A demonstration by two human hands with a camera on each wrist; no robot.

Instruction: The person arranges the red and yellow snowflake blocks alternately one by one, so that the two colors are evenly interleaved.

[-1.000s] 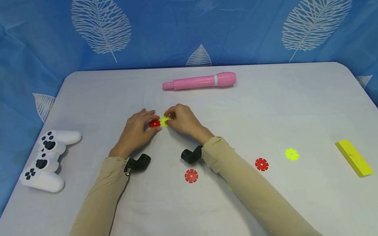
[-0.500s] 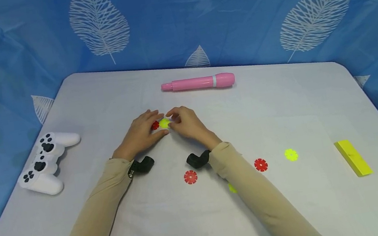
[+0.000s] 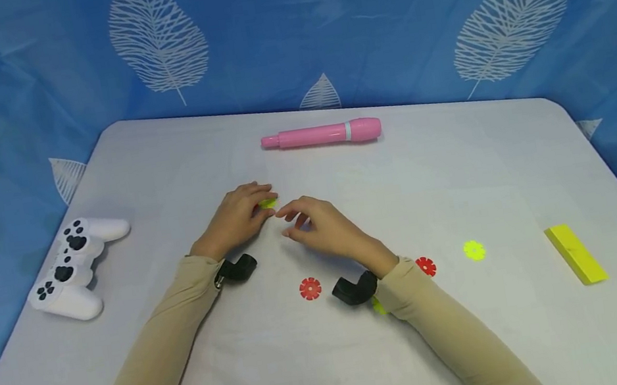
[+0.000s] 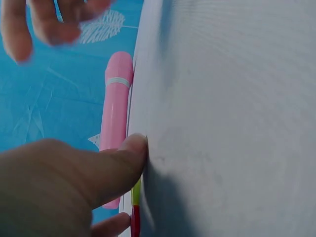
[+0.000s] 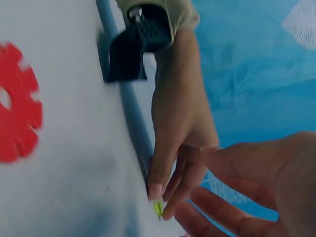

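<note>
White controller (image 3: 80, 266) at far L of bench (image 3: 238, 362). L hand (image 3: 235, 220): fingers pinching yellow disc (image 3: 268, 204); adjoining red piece (image 4: 135, 221) seen in L wrist view. Loose red disc (image 3: 310, 289) nearer person. R hand (image 3: 322, 227) adj., fingers released, loosely bent. Pink mic (image 3: 320, 135) behind. Further R: second red disc (image 3: 426, 265) by sleeve (image 3: 448, 324), another yellow disc (image 3: 475, 250), yellow block (image 3: 577, 254).

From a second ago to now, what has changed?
The right hand has let go of the yellow disc and withdrawn rightward, toward the person. In the head view, the left hand now hides the adjoining red disc. Microphone, controller and yellow block stayed put.
</note>
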